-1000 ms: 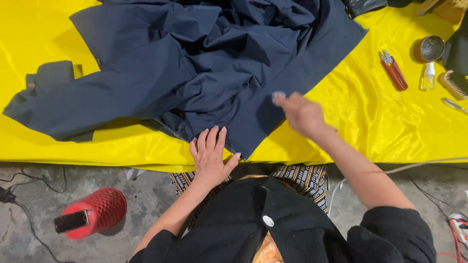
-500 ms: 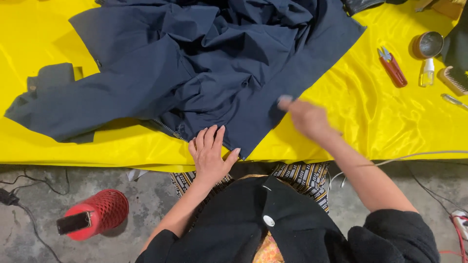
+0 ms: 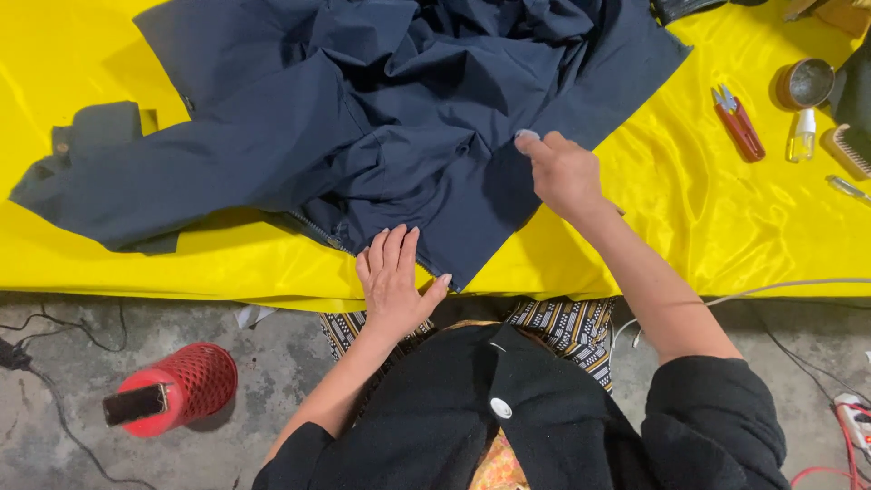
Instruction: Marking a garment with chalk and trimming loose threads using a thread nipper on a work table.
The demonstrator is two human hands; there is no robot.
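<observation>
A crumpled navy blue garment point(image 3: 363, 136) lies spread on a shiny yellow cloth point(image 3: 726, 227). My left hand point(image 3: 395, 281) rests flat, fingers apart, on the garment's near corner by a zipper edge. My right hand point(image 3: 562, 172) sits on the garment's right panel, fingertips pinched on a small pale piece that looks like chalk point(image 3: 526, 136), which touches the fabric. My black sleeves and a patterned cloth on my lap fill the bottom of the view.
At the right on the yellow cloth lie red thread snips point(image 3: 739, 122), a metal cup point(image 3: 807, 83), a small bottle point(image 3: 800, 136) and a brush point(image 3: 848, 150). A dark fabric piece point(image 3: 95, 127) lies at the left. A red mesh object point(image 3: 177, 390) and cables point(image 3: 54, 336) are on the concrete floor.
My right hand has moved a little farther up the garment's right panel with the pale piece. My left hand has stayed flat on the near corner.
</observation>
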